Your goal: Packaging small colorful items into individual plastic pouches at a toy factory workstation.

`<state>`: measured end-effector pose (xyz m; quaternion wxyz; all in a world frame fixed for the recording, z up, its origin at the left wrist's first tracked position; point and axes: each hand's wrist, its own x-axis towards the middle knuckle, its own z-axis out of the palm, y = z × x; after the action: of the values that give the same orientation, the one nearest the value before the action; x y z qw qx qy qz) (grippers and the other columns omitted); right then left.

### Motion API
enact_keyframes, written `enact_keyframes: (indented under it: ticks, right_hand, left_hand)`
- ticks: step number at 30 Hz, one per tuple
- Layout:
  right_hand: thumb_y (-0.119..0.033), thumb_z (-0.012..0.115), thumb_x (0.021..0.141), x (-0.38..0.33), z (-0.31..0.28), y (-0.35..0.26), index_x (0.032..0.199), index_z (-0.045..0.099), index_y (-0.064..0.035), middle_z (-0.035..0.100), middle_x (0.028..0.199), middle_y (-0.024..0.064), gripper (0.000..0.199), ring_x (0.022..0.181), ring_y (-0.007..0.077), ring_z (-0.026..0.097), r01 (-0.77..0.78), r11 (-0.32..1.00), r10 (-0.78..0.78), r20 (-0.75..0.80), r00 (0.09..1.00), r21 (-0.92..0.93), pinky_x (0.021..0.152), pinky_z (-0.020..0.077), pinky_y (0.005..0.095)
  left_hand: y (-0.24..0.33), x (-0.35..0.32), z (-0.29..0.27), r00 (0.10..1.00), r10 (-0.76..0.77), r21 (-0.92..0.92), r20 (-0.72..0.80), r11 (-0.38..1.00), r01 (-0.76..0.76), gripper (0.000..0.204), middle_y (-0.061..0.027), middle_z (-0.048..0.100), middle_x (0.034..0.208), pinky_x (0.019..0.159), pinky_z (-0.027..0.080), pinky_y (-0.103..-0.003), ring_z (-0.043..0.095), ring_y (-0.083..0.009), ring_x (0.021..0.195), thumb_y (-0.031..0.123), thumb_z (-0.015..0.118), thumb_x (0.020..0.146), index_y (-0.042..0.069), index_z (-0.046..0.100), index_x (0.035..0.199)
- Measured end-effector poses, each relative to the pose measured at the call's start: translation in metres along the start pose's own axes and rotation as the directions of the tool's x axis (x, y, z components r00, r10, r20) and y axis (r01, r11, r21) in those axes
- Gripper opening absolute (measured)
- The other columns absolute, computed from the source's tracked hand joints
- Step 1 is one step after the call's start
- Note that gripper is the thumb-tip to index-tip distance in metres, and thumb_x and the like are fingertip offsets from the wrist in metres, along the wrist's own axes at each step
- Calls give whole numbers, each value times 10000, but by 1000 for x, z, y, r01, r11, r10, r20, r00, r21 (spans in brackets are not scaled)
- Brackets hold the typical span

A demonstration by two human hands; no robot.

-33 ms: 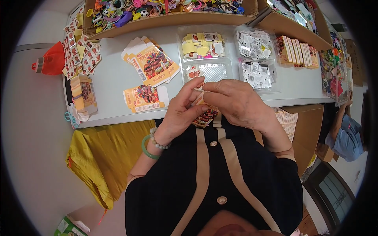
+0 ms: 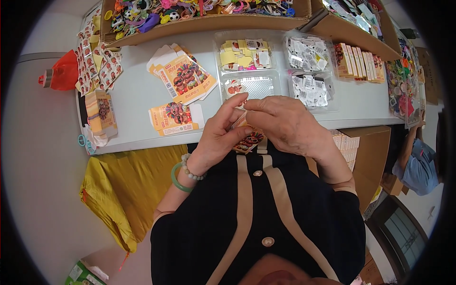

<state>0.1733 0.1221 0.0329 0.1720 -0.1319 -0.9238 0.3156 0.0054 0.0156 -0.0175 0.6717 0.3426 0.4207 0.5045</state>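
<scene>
My left hand [image 2: 216, 140] and my right hand [image 2: 287, 123] meet close to my chest at the front edge of the white table [image 2: 137, 95]. Together they grip a small orange printed carton [image 2: 248, 140], mostly hidden by my fingers. My left thumb and forefinger pinch its top end, and my right fingers fold over it from the right. My left wrist wears a green bangle and a bead bracelet. Just beyond my hands stands a clear plastic tray [image 2: 256, 86] holding a few small pieces.
On the table lie a stack of flat orange cartons [image 2: 183, 76], a single flat carton [image 2: 173, 118], trays of yellow cards [image 2: 243, 54] and white packets [image 2: 308, 71], and a row of boxes [image 2: 356, 59]. A cardboard bin of colourful toys [image 2: 199, 9] stands behind. Another person [image 2: 418, 161] is at the right.
</scene>
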Motion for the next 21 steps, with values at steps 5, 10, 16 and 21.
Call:
enact_keyframes:
  ticks: [5, 10, 16, 21]
  right_hand:
    - [-64, 669, 714, 0, -1, 1, 975, 627, -63, 629, 1005, 93, 264, 860, 268, 617, -36, 999, 36, 8, 999, -9, 723, 507, 371]
    - [-75, 679, 684, -4, -3, 9, 966, 639, -72, 633, 995, 82, 284, 866, 249, 618, 33, 996, -31, 19, 999, -84, 722, 508, 361]
    - [-62, 677, 673, -2, -1, 9, 952, 639, -72, 637, 968, 72, 282, 860, 251, 623, 27, 997, -22, 72, 997, -66, 726, 509, 361]
    - [-15, 626, 735, -2, 21, 10, 1020, 621, -78, 650, 911, 70, 293, 872, 243, 639, -19, 970, 60, -163, 985, 241, 752, 508, 348]
  left_hand:
    - [0, 2, 0, 1000, 10, 35, -7, 999, -10, 637, -64, 602, 1130, 885, 427, -233, 534, -95, 1051, -78, 562, 869, 59, 277, 1421]
    - [-2, 3, -3, 1000, -6, -17, 30, 1000, 6, 645, -64, 605, 1122, 885, 426, -230, 537, -87, 1036, -73, 573, 864, 61, 276, 1421]
    - [-3, 5, 1, 999, -29, 29, 36, 999, 28, 630, -70, 600, 1133, 899, 424, -234, 534, -114, 1073, -76, 559, 872, 63, 276, 1418]
    - [0, 5, 5, 998, -38, -154, -40, 987, 32, 613, -72, 594, 1141, 916, 421, -246, 523, -119, 1101, -77, 556, 874, 64, 294, 1410]
